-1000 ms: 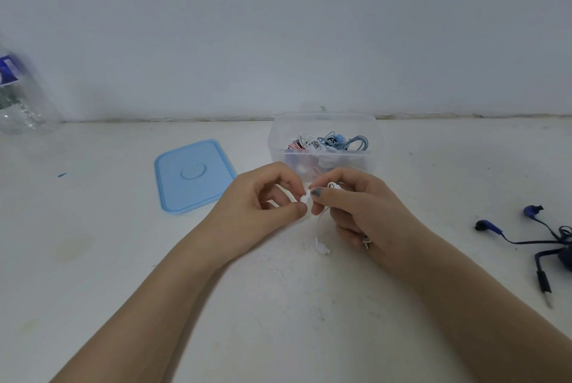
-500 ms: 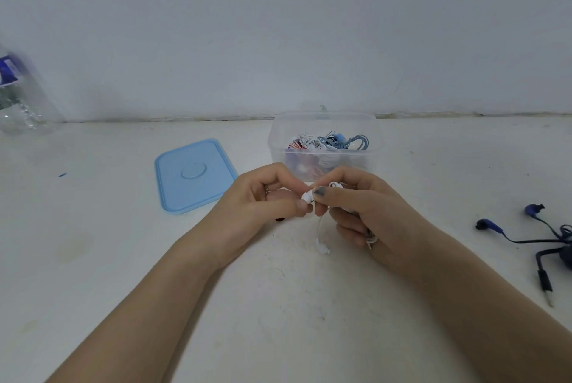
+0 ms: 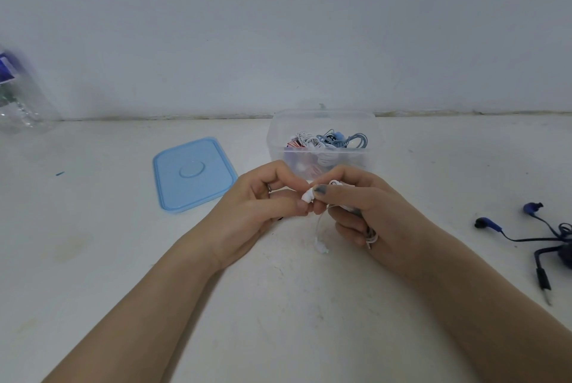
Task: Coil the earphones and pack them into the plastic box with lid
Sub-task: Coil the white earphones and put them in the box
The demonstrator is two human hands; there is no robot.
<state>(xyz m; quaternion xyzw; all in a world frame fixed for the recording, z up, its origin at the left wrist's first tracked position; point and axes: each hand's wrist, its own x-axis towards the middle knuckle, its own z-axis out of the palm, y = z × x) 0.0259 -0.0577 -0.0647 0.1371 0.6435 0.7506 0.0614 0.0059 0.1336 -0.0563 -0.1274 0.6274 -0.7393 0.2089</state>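
Observation:
White earphones [image 3: 318, 224] are held between both hands in front of the clear plastic box [image 3: 322, 118]. My left hand [image 3: 260, 209] pinches one white end with thumb and forefinger. My right hand [image 3: 368, 209] grips the coiled white cable, and a short loop with an earbud hangs below it over the table. The box holds several coiled earphones in white, blue and red. Its light blue lid [image 3: 193, 173] lies flat to the left of the box.
Dark blue earphones [image 3: 532, 237] lie uncoiled at the right edge of the table, plug toward me. A clear plastic bottle [image 3: 18, 97] lies at the far left by the wall. The white wall closes the back of the table.
Both hands stay in place in front of the box. The fingers shift slightly on the white cable, and the hanging earbud loop has moved a little.

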